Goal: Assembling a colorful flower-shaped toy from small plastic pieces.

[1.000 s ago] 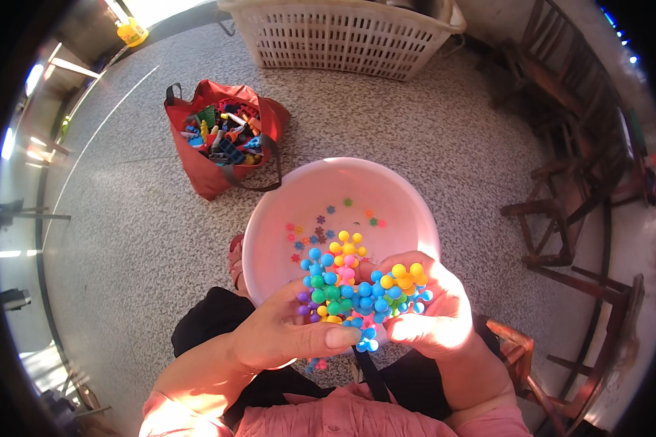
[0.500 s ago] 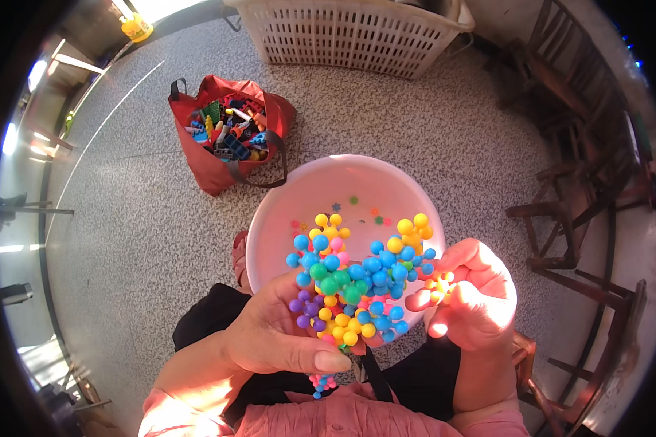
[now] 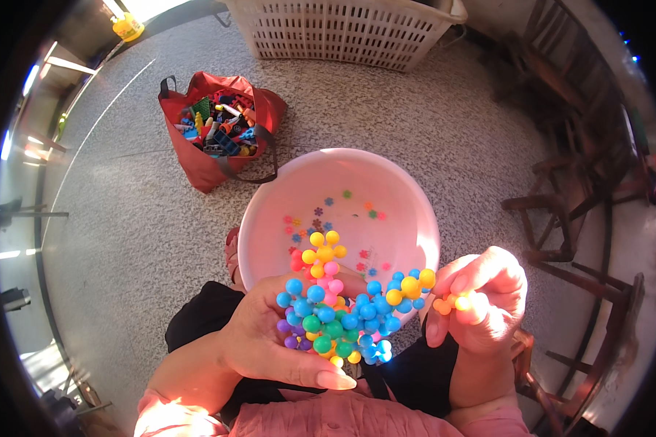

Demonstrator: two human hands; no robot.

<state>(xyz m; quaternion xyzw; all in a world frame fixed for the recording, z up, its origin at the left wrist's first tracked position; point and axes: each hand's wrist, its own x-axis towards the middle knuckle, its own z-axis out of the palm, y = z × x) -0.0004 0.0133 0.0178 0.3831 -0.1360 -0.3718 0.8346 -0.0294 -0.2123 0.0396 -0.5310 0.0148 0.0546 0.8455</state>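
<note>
My left hand (image 3: 277, 339) is closed round a cluster of joined knobbly ball pieces (image 3: 335, 320) in blue, green, yellow, pink and purple. It is held above the near side of a pink basin (image 3: 259, 218). To its right, my right hand (image 3: 488, 298) pinches a small yellow-orange knobbly piece (image 3: 455, 303) between thumb and fingers. That piece is close to the yellow knobs at the cluster's right end; whether they touch I cannot tell. The left fingers are partly hidden behind the cluster.
Small coloured flower shapes (image 3: 318, 213) show on the basin's bottom. Beyond it to the left stands a red bag (image 3: 197, 164) full of mixed toy bricks. A white slatted basket (image 3: 342, 33) is at the far side. Wooden chairs (image 3: 561, 211) line the right.
The cluster has tilted and turned in my left hand, its right end dropping lower. My right hand has shifted slightly right and down with the yellow-orange piece. More of the basin's bottom shows.
</note>
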